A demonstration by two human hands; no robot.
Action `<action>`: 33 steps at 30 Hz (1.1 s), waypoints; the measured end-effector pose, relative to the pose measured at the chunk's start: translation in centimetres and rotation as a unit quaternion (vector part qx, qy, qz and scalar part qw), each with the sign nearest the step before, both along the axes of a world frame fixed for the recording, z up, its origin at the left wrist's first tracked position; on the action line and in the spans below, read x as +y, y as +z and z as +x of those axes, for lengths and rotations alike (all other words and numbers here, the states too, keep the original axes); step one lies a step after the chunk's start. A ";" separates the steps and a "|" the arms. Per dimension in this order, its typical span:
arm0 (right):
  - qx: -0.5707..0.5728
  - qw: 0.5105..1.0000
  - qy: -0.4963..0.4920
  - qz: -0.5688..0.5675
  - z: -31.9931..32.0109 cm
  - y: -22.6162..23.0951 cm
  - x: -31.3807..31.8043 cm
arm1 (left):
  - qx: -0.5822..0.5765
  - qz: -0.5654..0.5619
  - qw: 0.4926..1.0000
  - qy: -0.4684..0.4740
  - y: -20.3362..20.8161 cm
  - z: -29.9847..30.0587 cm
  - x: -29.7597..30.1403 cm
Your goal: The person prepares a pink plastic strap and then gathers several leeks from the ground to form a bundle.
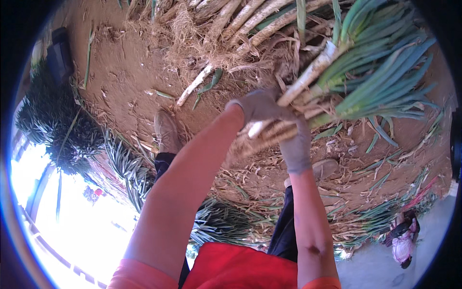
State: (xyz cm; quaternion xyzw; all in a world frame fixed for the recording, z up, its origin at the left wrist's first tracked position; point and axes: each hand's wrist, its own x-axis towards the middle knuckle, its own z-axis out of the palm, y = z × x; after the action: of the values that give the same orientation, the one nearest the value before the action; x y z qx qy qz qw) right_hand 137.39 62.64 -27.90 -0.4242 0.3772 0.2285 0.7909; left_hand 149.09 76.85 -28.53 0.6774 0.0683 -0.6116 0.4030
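Both my hands wear greyish work gloves and meet at the middle of the view. My right hand (297, 147) is closed around a few green onions (270, 134), whose leaves fan out to the right and whose blurred root ends point left. Across the upper side of the same stalks lies my left hand (261, 106), its fingers curled and partly hidden by the stalks. A white stalk (312, 72) slants up to the right just past my hands.
A heap of untrimmed green onions (250, 21) with dry roots lies ahead. One loose stalk (195, 85) rests on the dirt floor (122, 72). Dark green leafy piles (60, 115) stand at left. Peelings surround my shoes (167, 130). Another person (403, 241) is at far lower right.
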 end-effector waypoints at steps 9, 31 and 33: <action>0.134 0.968 -0.175 0.124 -7.3 10.7 -9.6 | 0.162 -0.161 0.954 0.195 12.2 -5.2 -7.4; 0.005 0.994 -0.057 -0.092 4.7 -4.0 -14.8 | -0.450 0.301 0.838 -0.064 -2.3 7.3 -10.1; -0.020 0.990 -0.068 -0.123 3.1 -6.1 -15.4 | -0.257 0.189 0.941 -0.109 -2.5 7.0 -11.8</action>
State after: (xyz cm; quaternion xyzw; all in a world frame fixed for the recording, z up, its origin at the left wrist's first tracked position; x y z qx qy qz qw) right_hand 140.53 47.25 -33.99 -0.4964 0.4141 0.1173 0.7539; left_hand 156.05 65.03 -31.05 0.8787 0.0022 -0.4325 0.2021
